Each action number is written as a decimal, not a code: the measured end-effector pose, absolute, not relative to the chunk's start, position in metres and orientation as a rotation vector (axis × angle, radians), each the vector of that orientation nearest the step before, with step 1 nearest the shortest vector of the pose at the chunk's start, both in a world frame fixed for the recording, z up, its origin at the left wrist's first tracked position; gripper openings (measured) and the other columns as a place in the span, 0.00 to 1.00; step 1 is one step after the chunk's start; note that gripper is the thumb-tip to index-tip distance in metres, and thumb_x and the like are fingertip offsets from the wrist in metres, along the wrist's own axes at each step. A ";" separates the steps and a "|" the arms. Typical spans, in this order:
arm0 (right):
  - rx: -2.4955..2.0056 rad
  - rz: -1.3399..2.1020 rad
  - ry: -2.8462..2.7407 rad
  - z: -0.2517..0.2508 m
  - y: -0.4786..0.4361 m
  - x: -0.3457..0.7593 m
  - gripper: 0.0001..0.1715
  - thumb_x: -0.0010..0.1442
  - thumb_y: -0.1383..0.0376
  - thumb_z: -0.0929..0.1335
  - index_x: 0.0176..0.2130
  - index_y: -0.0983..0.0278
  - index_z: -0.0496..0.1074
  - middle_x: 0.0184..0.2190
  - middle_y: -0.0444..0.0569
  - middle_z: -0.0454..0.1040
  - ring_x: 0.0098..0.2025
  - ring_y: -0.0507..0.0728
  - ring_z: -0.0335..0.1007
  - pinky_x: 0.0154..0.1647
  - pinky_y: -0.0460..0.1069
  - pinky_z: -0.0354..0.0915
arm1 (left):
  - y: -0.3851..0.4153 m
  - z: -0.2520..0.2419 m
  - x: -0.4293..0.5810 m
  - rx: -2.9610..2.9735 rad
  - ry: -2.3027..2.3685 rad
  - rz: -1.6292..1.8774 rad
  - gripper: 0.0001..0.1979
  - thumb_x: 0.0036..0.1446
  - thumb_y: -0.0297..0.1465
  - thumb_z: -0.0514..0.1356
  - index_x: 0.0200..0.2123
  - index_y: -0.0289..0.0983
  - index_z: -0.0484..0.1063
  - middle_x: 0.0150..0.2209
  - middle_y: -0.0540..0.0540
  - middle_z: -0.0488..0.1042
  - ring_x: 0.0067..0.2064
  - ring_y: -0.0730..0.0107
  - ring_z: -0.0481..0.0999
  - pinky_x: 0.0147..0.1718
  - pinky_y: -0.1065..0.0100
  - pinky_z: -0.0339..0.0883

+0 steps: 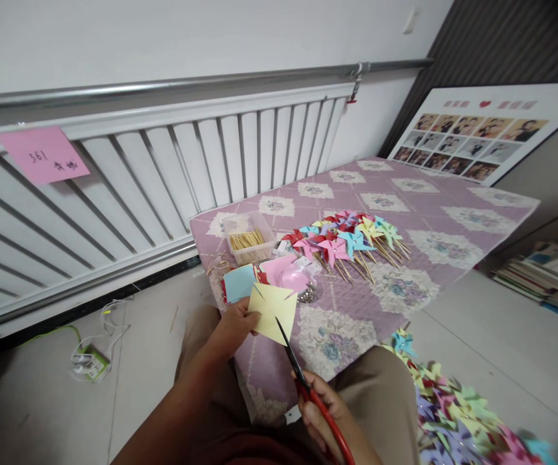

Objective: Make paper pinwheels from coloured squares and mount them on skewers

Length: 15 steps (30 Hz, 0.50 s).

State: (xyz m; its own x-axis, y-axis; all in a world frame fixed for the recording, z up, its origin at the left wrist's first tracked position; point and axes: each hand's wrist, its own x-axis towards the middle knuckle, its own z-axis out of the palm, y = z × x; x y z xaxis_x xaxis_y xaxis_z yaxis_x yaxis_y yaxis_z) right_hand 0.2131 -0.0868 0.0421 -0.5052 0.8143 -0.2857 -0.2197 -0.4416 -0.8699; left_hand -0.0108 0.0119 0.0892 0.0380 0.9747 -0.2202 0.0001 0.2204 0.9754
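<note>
Pinching the yellow paper [270, 298] by its left edge, the left hand [235, 328] has thumb on top, fingers tucked beneath, closed on the sheet. It's a flat, matte square, tilted, with thin slits running in from its upper corners. And over on the other side, the right hand [325, 410] is wrapped firmly round the scissors [305, 387]: smooth red handles, slim dark blades, the tip reaching towards the middle of the square from its lower corner. Whether the blades are parted, I can't tell.

So the paper sits right of the left hand, touching it, and ahead of the right hand, apart from those fingers, with the blades bridging the gap. Just beyond lie flat blue sheets [239, 283], a round, shiny pink dish [294, 280] and a heap of small glinting metal bits [308, 294]. Behind them, a cloudy plastic tub [252, 254] holds slender wooden sticks [246, 239]. Further right, folded, pointed pinwheels [334, 250] pile up on the quilted-looking purple cloth [283, 358], patterned with pale floral diamonds.
</note>
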 end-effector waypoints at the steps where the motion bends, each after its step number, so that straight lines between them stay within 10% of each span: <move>1: -0.954 2.002 -1.072 0.042 -0.087 0.213 0.30 0.59 0.49 0.69 0.55 0.58 0.62 0.24 0.36 0.56 0.19 0.44 0.43 0.18 0.42 0.43 | 0.012 0.089 -0.011 1.065 1.274 1.019 0.06 0.47 0.29 0.57 0.31 0.38 0.72 0.25 0.52 0.70 0.25 0.74 0.65 0.23 0.72 0.58; 15: -1.043 1.959 -1.091 0.035 -0.086 0.213 0.34 0.55 0.45 0.70 0.54 0.59 0.65 0.23 0.36 0.57 0.18 0.44 0.44 0.16 0.41 0.45 | 0.013 0.091 -0.010 1.094 1.318 0.997 0.10 0.48 0.29 0.56 0.34 0.38 0.75 0.25 0.52 0.71 0.25 0.73 0.65 0.24 0.72 0.60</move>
State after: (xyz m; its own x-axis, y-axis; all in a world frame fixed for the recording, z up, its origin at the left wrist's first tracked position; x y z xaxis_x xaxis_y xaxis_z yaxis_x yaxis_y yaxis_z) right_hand 0.2131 -0.0859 0.0352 -0.4677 0.8229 -0.3226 -0.1590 -0.4374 -0.8851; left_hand -0.0103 0.0127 0.0910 0.0267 0.9750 -0.2206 0.0527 0.2190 0.9743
